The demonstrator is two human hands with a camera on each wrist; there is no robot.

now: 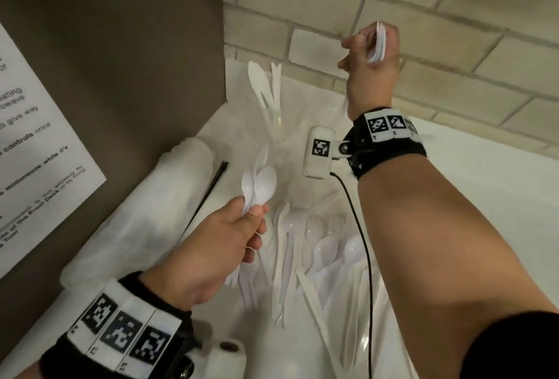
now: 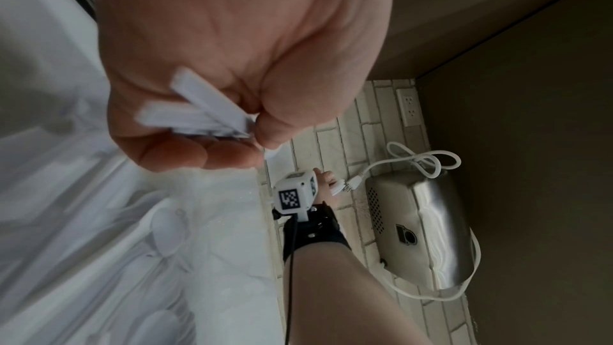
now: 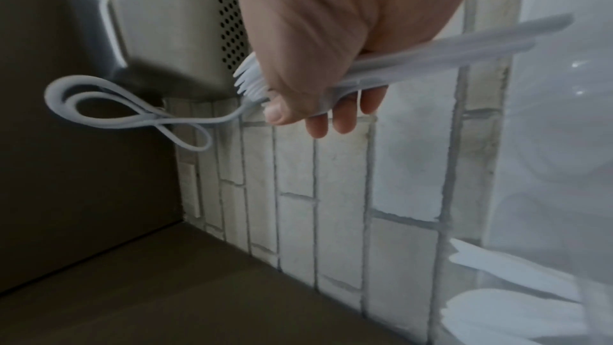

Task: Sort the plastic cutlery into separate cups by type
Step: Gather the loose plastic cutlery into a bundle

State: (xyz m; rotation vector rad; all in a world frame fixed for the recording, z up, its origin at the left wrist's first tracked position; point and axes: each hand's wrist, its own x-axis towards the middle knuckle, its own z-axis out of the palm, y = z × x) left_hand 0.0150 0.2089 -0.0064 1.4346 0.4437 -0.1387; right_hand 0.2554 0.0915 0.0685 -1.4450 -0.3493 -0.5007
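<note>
Left hand point(image 1: 217, 245): fingers curled round a bundle of white spoons point(image 1: 260, 185), bowls up, held above the white counter point(image 1: 472, 197). Just right of it, the loose cutlery pile point(image 1: 305, 245) of spoons, forks and knives lies on the counter. Behind the pile, a clear cup point(image 1: 269, 112) holds upright knives. Right hand point(image 1: 370, 60): raised near the brick wall point(image 1: 453, 15), fingers closed round a bunch of white forks point(image 3: 381, 67).

White plastic spoons point(image 1: 258, 186), forks point(image 3: 365, 72) held in bunches; knives point(image 1: 266, 85) upright in clear cup point(image 1: 272, 124); rest piled point(image 1: 317, 257) on counter
</note>
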